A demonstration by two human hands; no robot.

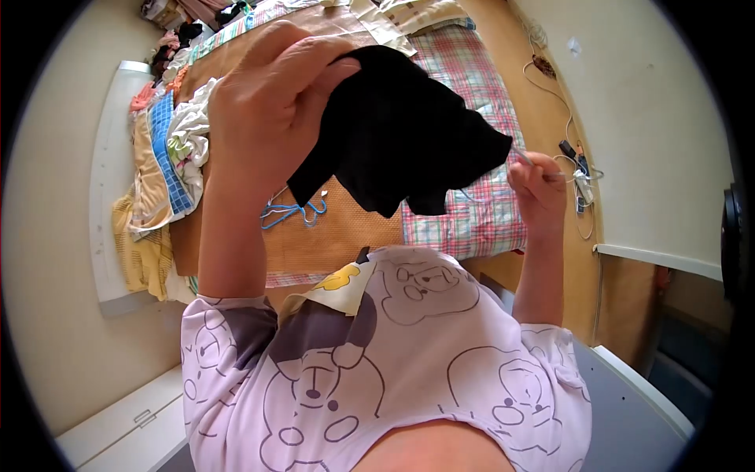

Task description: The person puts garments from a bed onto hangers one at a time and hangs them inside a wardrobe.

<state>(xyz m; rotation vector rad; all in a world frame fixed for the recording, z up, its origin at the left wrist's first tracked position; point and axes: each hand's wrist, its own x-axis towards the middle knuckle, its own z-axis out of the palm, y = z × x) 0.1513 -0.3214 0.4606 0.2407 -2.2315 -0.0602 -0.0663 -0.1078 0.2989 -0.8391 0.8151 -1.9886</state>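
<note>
My left hand point(279, 98) is raised close to the camera, thumb and fingers pinching the upper left edge of a black cloth point(401, 130). The cloth hangs bunched in front of me, its shape hard to make out. At the right, my right hand point(539, 182) is closed round a thin light-coloured hanger point(522, 155). Part of the hanger seems hidden behind the cloth's right tip. Blue hangers point(295, 211) lie on the brown mat below the cloth.
A bed with a brown mat point(362, 224) and a plaid cover point(464, 228) lies ahead. Piled clothes point(161, 157) line its left side. Cables and a power strip point(582, 185) sit at the right. White drawers point(130, 425) stand at lower left.
</note>
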